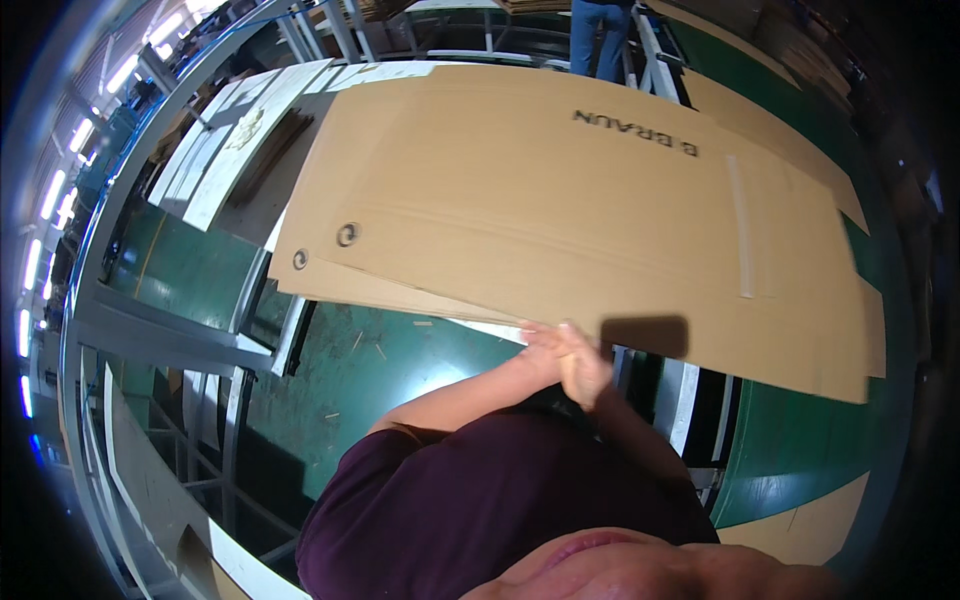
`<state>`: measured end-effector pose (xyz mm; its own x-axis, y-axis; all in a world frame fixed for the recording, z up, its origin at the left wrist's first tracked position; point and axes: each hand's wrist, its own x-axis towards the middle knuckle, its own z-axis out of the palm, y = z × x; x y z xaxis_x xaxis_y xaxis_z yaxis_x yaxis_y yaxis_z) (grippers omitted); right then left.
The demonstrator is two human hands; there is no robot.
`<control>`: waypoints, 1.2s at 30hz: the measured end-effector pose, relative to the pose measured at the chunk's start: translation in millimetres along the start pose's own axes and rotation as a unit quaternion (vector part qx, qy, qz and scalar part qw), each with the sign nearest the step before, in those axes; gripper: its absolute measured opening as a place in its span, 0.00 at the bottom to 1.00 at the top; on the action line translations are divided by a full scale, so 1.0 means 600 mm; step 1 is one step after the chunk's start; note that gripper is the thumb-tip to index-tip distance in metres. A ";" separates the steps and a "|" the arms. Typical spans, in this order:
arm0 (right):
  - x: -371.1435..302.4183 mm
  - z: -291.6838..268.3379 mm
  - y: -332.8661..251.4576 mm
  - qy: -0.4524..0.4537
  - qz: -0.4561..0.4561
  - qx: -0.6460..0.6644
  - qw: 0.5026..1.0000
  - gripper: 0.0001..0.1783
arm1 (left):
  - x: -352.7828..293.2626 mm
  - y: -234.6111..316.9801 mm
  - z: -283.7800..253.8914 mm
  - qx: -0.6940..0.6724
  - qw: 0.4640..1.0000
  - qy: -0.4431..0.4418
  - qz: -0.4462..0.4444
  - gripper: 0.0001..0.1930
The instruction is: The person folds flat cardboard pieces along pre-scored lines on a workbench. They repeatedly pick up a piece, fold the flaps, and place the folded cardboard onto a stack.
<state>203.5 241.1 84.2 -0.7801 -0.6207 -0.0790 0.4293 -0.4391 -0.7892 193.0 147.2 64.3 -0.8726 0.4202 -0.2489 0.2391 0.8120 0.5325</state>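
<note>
Overhead, through a wide, curved lens, we look down on our own two arms in dark maroon sleeves reaching up from the lower middle of the picture. Our hands meet at the near edge of a big flat cardboard sheet. Our right hand closes on that edge, fingers wrapped around it. Our left hand sits just beside it, touching the same edge, but we cannot tell whether it grips or only presses.

This tan sheet fills the upper middle of the view and tilts down toward the right. It carries dark printed lettering near its far edge, a strip of clear tape on the right, and two small round holes at its left corner. More cardboard sheets lie underneath it, their edges showing on the left and right.

Below the sheets we see a green floor and a grey metal frame. Beyond the sheet's far edge stands another person's legs in blue trousers.
</note>
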 end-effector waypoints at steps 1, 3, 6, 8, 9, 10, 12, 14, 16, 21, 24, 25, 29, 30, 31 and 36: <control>0.012 0.040 0.009 -0.028 -0.005 -0.026 0.999 0.25 | -0.010 -0.013 0.006 -0.021 1.000 0.004 -0.004 0.17; 0.045 0.066 0.061 -0.051 0.078 0.022 0.995 0.26 | -0.034 -0.026 0.026 -0.059 0.998 0.032 0.004 0.16; 0.068 0.078 0.091 -0.059 0.238 0.086 0.966 0.28 | -0.094 -0.062 0.049 -0.103 0.993 0.055 -0.013 0.14; 0.080 0.061 0.106 -0.084 0.290 0.087 0.949 0.30 | -0.152 -0.087 0.040 -0.130 0.991 0.033 -0.028 0.12; 0.080 0.055 0.105 -0.080 0.277 0.060 0.956 0.30 | -0.185 -0.089 0.017 -0.158 0.987 0.012 -0.009 0.12; 0.075 0.042 0.098 -0.069 0.261 0.030 0.962 0.31 | -0.206 -0.085 -0.015 -0.187 0.981 -0.007 0.043 0.11; 0.058 0.000 0.107 -0.075 0.239 0.017 0.968 0.30 | -0.222 -0.035 -0.103 -0.227 0.963 0.036 0.141 0.10; 0.018 -0.054 0.119 -0.079 0.080 0.062 0.992 0.21 | -0.176 -0.006 -0.126 -0.109 0.956 0.188 0.195 0.14; -0.042 -0.120 0.097 -0.036 -0.029 -0.200 0.979 0.19 | -0.109 0.043 -0.124 -0.026 0.924 0.234 0.301 0.20; -0.238 -0.268 -0.037 0.128 -0.124 0.012 0.984 0.24 | -0.004 0.067 -0.042 0.139 0.907 0.227 0.328 0.17; -0.326 -0.375 -0.099 0.393 -0.267 -0.178 0.862 0.25 | 0.000 0.068 -0.042 0.109 0.912 0.224 0.326 0.15; -0.346 -0.377 -0.131 0.324 -0.421 0.123 0.838 0.25 | -0.003 0.066 -0.043 0.082 0.916 0.222 0.324 0.14; -0.322 -0.381 -0.244 0.562 -0.458 -0.067 0.685 0.22 | 0.003 0.065 -0.051 0.058 0.915 0.232 0.325 0.13; -0.304 -0.355 -0.262 0.528 -0.479 -0.132 0.688 0.22 | 0.008 0.061 -0.051 0.059 0.915 0.240 0.319 0.13; -0.285 -0.326 -0.275 0.491 -0.496 -0.196 0.689 0.23 | 0.013 0.058 -0.050 0.061 0.915 0.249 0.311 0.13; -0.144 -0.207 -0.197 0.059 -0.359 -0.661 0.656 0.21 | 0.032 0.026 -0.038 0.049 0.915 0.271 0.297 0.13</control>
<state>163.6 427.3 108.8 -0.6292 -0.4734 0.6165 -0.7769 0.4056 -0.4815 170.1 159.0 86.3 -0.6537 0.5578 0.5113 0.7527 0.5493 0.3630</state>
